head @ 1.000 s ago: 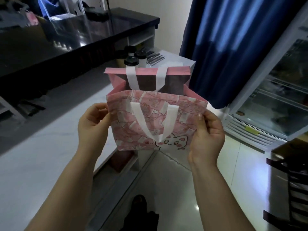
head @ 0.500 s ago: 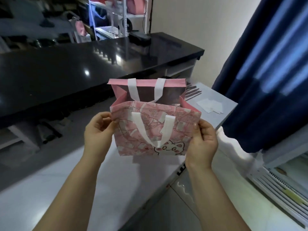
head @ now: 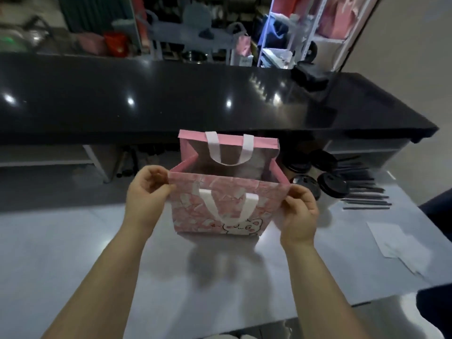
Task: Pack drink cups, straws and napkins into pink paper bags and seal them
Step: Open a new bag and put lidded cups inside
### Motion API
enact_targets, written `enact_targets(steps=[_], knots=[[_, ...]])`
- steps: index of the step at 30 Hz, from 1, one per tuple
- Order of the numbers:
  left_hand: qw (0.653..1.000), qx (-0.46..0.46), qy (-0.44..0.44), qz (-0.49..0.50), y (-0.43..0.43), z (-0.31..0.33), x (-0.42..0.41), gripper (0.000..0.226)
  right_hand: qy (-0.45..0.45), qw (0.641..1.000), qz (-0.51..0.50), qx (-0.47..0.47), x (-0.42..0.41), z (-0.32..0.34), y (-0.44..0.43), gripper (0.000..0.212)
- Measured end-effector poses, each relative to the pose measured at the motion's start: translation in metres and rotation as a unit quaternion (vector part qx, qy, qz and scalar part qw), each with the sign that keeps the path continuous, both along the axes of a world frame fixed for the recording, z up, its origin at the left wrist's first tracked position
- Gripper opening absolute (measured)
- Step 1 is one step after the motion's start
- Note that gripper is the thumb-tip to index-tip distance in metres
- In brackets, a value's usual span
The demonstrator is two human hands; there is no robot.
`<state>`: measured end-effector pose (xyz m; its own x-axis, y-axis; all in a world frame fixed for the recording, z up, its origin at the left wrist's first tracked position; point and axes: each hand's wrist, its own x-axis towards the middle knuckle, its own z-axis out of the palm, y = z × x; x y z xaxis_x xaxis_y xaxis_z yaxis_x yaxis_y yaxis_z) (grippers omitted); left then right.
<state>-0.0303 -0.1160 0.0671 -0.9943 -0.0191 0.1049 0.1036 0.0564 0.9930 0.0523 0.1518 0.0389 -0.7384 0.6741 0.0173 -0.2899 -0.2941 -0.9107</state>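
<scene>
A pink paper bag (head: pixel 195 211) with white handles and a cat print stands open, just above or on the grey table (head: pixel 73 260). My left hand (head: pixel 146 199) pinches its front left top corner. My right hand (head: pixel 298 214) pinches the front right top corner. The bag's inside looks dark and I see nothing in it. Behind it on the right stand several drink cups with black lids (head: pixel 332 185). Black straws (head: pixel 364 194) lie beside the cups. White napkins (head: pixel 396 243) lie at the right of the table.
A black glossy counter (head: pixel 195 99) runs across behind the table. Shelves and clutter stand beyond it. A dark blue curtain (head: pixel 437 216) hangs at the right edge. The table's front edge is near my body.
My view has swung left and down over the table. The bag has come lower toward the table, still held at both front corners. Cups, straws and napkins now show at the right.
</scene>
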Motion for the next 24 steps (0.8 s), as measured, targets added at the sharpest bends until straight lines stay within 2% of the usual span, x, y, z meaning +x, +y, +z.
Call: enact_targets(steps=[3, 6, 10, 14, 16, 18, 20, 22, 24], knots=[[0.996, -0.023, 0.068, 0.043, 0.009, 0.022, 0.014, 0.044, 0.044, 0.998, 0.03, 0.023, -0.009, 0.013, 0.028, 0.034], [0.979, -0.118, 0.151, 0.07, 0.041, 0.049, 0.03, 0.036, 0.055, 0.991, 0.046, 0.117, -0.012, 0.027, 0.058, 0.03], [0.93, -0.266, 0.25, 0.047, 0.111, 0.08, 0.041, 0.03, 0.041, 0.973, 0.074, 0.215, -0.003, 0.037, 0.096, 0.032], [0.893, -0.345, 0.286, -0.049, 0.185, 0.092, 0.047, 0.028, -0.052, 0.931, 0.119, 0.341, 0.011, 0.038, 0.131, 0.033], [0.859, -0.419, 0.278, -0.095, 0.217, 0.089, 0.048, 0.033, -0.13, 0.885, 0.131, 0.427, 0.011, 0.035, 0.147, 0.031], [0.814, -0.504, 0.258, -0.13, 0.242, 0.082, 0.047, 0.037, -0.231, 0.797, 0.149, 0.538, 0.004, 0.029, 0.157, 0.04], [0.766, -0.579, 0.231, -0.155, 0.257, 0.071, 0.045, 0.04, -0.327, 0.706, 0.153, 0.609, -0.006, 0.024, 0.158, 0.055], [0.738, -0.619, 0.208, -0.17, 0.264, 0.061, 0.044, 0.039, -0.381, 0.655, 0.14, 0.637, -0.018, 0.019, 0.152, 0.066], [0.725, -0.638, 0.19, -0.178, 0.265, 0.052, 0.043, 0.04, -0.4, 0.623, 0.124, 0.661, -0.03, 0.01, 0.146, 0.071]])
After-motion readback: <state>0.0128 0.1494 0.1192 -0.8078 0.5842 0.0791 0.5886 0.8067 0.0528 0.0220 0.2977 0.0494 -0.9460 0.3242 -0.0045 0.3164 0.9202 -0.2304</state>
